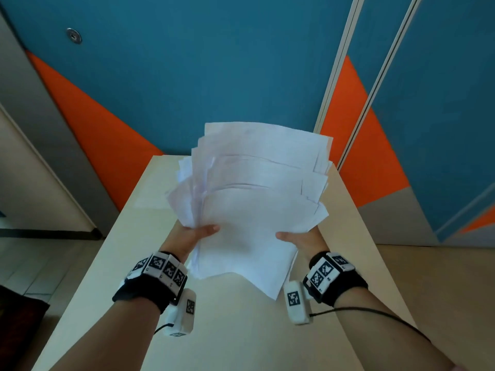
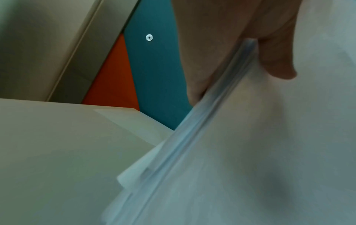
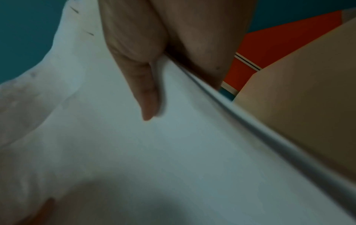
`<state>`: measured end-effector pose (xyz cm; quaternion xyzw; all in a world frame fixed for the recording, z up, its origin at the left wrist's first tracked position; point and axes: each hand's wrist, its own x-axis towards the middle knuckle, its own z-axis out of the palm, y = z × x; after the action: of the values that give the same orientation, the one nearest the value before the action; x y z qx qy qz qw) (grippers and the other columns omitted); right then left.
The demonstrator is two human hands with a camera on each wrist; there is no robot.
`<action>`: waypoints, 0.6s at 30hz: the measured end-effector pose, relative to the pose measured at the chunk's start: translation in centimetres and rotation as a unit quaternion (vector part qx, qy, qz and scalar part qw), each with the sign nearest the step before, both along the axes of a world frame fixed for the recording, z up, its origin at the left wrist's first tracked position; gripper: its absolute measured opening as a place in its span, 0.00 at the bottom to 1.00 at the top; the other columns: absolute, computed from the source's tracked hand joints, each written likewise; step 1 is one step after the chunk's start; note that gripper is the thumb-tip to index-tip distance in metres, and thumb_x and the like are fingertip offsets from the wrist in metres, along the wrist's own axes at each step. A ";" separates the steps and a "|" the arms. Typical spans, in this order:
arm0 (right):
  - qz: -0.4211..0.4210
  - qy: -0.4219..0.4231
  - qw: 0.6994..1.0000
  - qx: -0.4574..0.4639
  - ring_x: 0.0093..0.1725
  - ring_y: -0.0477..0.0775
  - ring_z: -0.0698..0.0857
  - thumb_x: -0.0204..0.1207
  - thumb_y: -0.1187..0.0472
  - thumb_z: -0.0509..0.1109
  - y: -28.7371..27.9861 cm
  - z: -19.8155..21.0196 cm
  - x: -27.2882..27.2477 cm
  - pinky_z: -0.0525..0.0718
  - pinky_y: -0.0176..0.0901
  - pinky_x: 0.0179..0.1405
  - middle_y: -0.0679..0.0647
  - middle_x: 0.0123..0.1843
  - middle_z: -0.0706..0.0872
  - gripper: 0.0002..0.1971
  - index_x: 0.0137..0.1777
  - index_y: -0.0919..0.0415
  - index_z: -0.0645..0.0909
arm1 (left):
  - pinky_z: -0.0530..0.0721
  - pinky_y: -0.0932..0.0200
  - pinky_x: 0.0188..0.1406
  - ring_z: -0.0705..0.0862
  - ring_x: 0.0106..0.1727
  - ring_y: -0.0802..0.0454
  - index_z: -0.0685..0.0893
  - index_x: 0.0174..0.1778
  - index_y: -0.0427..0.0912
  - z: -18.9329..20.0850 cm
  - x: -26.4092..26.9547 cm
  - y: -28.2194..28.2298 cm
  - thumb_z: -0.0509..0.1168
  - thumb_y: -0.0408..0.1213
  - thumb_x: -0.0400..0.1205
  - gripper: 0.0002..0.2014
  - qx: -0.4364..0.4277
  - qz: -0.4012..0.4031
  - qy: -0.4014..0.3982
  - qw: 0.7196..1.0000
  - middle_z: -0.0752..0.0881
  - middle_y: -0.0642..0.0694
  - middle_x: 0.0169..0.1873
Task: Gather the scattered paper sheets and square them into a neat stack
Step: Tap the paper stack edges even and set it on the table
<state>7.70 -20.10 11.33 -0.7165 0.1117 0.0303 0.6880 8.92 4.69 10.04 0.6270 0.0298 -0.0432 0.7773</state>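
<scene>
While the paper sheets (image 1: 254, 210) hung fanned and uneven above the table (image 1: 241, 330), the left hand (image 1: 191, 236) pinched their left edge, thumb on top, and the right hand (image 1: 301, 239) clamped the right edge likewise.

Both hands' fingers (image 1: 187, 231) lie hidden under the paper sheets (image 1: 251, 210) — wrist views blurred.

The person's forearms are bare. Each wrist carries a black strap ringed with white blocks printed with black square-code markers (image 1: 163, 269). A white camera pod (image 1: 296, 303) hangs beneath each wrist, trailing a thin black cable (image 1: 375, 314).
</scene>
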 end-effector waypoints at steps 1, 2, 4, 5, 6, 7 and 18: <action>-0.008 -0.010 1.000 0.003 0.54 0.51 0.81 0.64 0.77 0.77 0.1 0.2 0.1 0.74 0.38 0.59 0.41 0.44 0.82 0.24 0.56 0.57 0.76 | 0.88 0.55 0.44 0.89 0.50 0.44 0.85 0.52 0.43 0.1 0.0 -0.1 0.79 0.35 0.51 0.30 -0.005 0.012 -0.007 1.000 0.91 0.45 0.44; -0.014 -0.019 1.000 0.004 0.52 0.49 0.82 0.64 0.76 0.77 0.1 0.4 0.2 0.74 0.38 0.59 0.39 0.44 0.82 0.24 0.56 0.56 0.77 | 0.88 0.57 0.40 0.90 0.47 0.46 0.85 0.50 0.44 0.3 0.0 -0.1 0.80 0.36 0.51 0.29 -0.013 0.019 -0.018 1.000 0.92 0.47 0.41; -0.017 -0.036 0.999 0.016 0.45 0.42 0.83 0.63 0.74 0.78 0.0 1.3 0.3 0.78 0.38 0.55 0.39 0.44 0.83 0.23 0.55 0.55 0.78 | 0.87 0.60 0.38 0.91 0.44 0.51 0.85 0.50 0.45 1.0 0.2 0.3 0.83 0.41 0.47 0.33 -0.022 0.016 -0.043 0.999 0.92 0.51 0.39; -0.011 -0.041 0.999 0.026 0.43 0.38 0.83 0.63 0.74 0.79 -0.2 1.6 0.4 0.79 0.35 0.51 0.39 0.43 0.84 0.22 0.53 0.54 0.79 | 0.87 0.62 0.38 0.91 0.44 0.53 0.85 0.50 0.44 1.3 0.2 0.5 0.85 0.44 0.44 0.36 -0.025 0.007 -0.052 0.998 0.92 0.51 0.39; 0.000 -0.041 0.999 0.030 0.41 0.35 0.82 0.63 0.73 0.79 -0.5 1.8 0.5 0.80 0.32 0.47 0.39 0.41 0.85 0.21 0.52 0.54 0.80 | 0.87 0.63 0.38 0.91 0.44 0.54 0.85 0.50 0.44 1.5 0.3 0.8 0.85 0.46 0.42 0.38 -0.028 -0.002 -0.055 0.998 0.93 0.52 0.39; 0.017 -0.035 0.999 0.025 0.41 0.34 0.82 0.62 0.73 0.79 -0.8 1.8 0.5 0.79 0.29 0.43 0.39 0.41 0.85 0.20 0.50 0.53 0.81 | 0.87 0.63 0.39 0.91 0.44 0.55 0.85 0.49 0.43 1.5 0.4 1.1 0.85 0.48 0.40 0.40 -0.029 -0.013 -0.052 0.998 0.93 0.51 0.40; 0.151 0.009 0.988 0.015 0.45 0.36 0.89 0.56 0.74 0.81 -1.9 1.3 0.5 0.85 0.27 0.43 0.42 0.44 0.91 0.24 0.49 0.50 0.83 | 0.89 0.58 0.42 0.91 0.48 0.48 0.87 0.50 0.41 0.7 0.6 1.5 0.86 0.42 0.40 0.39 0.001 -0.078 -0.026 0.997 0.93 0.44 0.46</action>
<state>8.22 -22.02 12.67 -0.7142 0.0084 0.1421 0.6853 9.50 6.17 10.70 0.6289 -0.0396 -0.0870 0.7716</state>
